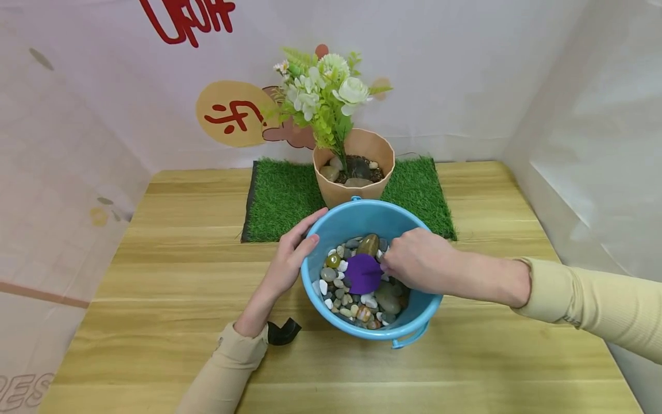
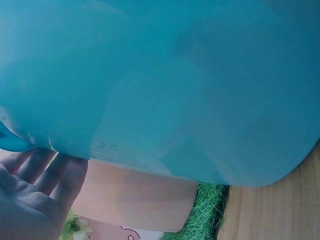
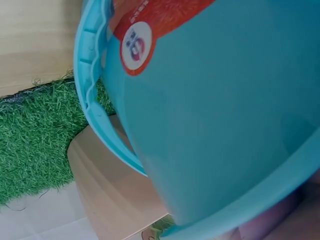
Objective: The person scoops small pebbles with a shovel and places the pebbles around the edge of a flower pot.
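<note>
A light-blue bucket holds pebbles of several colours and a few larger stones. My left hand rests against its left side in the head view, thumb at the rim and straight fingers along the outer wall. In the left wrist view those fingers touch the blue wall near a handle joint. Reaching over the right rim, my right hand is curled round the handle of a purple toy shovel. The shovel's blade lies over the pebbles; its handle is mostly hidden in the hand.
Right behind the bucket stands a peach flowerpot with white flowers and stones, on a green turf mat. A black bent piece lies beside the left wrist. The bucket's handle hangs down outside.
</note>
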The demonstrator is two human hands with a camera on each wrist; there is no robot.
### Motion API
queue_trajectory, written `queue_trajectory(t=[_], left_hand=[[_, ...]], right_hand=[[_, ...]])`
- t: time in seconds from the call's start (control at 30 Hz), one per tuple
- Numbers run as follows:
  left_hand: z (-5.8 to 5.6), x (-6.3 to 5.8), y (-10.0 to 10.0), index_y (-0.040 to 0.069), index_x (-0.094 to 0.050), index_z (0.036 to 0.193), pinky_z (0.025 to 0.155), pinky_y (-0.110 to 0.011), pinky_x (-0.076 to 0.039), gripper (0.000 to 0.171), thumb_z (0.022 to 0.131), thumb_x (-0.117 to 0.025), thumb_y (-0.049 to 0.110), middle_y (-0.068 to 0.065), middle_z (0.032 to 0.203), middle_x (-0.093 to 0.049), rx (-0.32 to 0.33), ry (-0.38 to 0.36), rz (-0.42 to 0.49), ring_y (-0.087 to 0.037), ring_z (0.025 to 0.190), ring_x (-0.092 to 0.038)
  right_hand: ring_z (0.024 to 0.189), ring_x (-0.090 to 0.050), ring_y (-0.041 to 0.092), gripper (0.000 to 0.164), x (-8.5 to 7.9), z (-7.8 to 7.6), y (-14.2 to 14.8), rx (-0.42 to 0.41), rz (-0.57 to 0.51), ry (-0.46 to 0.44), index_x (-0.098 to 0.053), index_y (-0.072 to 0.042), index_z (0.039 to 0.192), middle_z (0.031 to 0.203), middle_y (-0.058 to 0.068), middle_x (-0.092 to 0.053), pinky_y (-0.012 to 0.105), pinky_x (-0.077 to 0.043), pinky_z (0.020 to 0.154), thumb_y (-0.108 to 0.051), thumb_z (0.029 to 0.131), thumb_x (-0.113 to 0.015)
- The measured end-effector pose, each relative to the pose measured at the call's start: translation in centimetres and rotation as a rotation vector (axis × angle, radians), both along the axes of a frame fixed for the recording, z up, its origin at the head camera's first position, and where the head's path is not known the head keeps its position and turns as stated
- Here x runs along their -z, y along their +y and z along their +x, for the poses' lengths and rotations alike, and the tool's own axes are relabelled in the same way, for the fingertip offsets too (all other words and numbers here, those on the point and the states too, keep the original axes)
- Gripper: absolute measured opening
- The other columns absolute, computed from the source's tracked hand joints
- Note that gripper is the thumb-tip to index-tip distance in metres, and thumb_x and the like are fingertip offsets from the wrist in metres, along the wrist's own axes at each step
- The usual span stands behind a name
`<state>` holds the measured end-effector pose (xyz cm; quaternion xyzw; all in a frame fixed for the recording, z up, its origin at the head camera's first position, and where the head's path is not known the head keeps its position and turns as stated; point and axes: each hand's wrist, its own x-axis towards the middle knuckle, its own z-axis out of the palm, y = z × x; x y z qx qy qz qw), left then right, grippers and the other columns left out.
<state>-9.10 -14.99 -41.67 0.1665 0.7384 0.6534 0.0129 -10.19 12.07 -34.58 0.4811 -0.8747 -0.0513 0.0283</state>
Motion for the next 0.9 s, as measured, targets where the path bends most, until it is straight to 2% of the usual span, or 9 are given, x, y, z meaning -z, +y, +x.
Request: queue_trajectory(t=[0.17, 0.37, 0.57, 0.77, 0.9], left_hand=[[-0.1, 0.2, 0.1, 0.004, -0.043, 0.159, 0.099, -0.057, -0.063, 0.055, 0.106, -0.045, 0.017, -0.028, 0.152, -0.056, -0.011, 0.004, -0.005, -0.049, 0.133, -0.062], [-0.2, 0.2, 0.2, 0.003, -0.042, 0.160, 0.100, -0.055, -0.063, 0.056, 0.105, -0.045, 0.016, -0.028, 0.153, -0.055, -0.009, 0.006, -0.008, -0.050, 0.133, -0.062], [-0.1, 0.1, 0.3, 0.003, -0.042, 0.160, 0.100, -0.054, -0.063, 0.056, 0.106, -0.045, 0.015, -0.028, 0.153, -0.055, -0.002, 0.001, -0.002, -0.050, 0.134, -0.061], [-0.1, 0.1, 0.2, 0.003, -0.043, 0.160, 0.099, -0.053, -0.064, 0.056, 0.106, -0.045, 0.016, -0.028, 0.152, -0.056, -0.005, 0.006, -0.009, -0.049, 0.133, -0.062], [-0.1, 0.1, 0.2, 0.004, -0.043, 0.160, 0.101, -0.053, -0.063, 0.056, 0.106, -0.045, 0.017, -0.027, 0.153, -0.056, -0.002, 0.004, -0.001, -0.048, 0.134, -0.062]], right_hand=[[0.049, -0.045, 0.011, 0.039, 0.1, -0.1, 0.1, -0.020, 0.002, 0.013, -0.057, -0.024, 0.059, 0.056, -0.005, -0.059, 0.031, -0.049, 0.048, -0.024, 0.092, -0.078], [0.049, -0.038, 0.010, 0.041, 0.4, -1.1, 0.5, -0.140, 0.002, 0.060, -0.054, -0.024, 0.059, 0.053, -0.008, -0.051, 0.028, -0.040, 0.046, -0.022, 0.093, -0.077], [0.048, -0.041, 0.011, 0.040, 0.7, -2.1, 0.3, -0.207, 0.007, 0.056, -0.056, -0.022, 0.059, 0.054, -0.006, -0.057, 0.031, -0.045, 0.047, -0.023, 0.093, -0.077], [0.049, -0.036, 0.011, 0.047, 0.6, -2.9, -0.2, -0.189, 0.044, 0.039, -0.050, -0.023, 0.056, 0.054, -0.006, -0.055, 0.029, -0.042, 0.047, -0.029, 0.092, -0.079], [0.051, -0.041, 0.011, 0.049, 0.4, -3.7, -0.5, -0.140, 0.083, 0.000, -0.049, -0.022, 0.057, 0.056, -0.005, -0.057, 0.028, -0.044, 0.051, -0.037, 0.091, -0.081]])
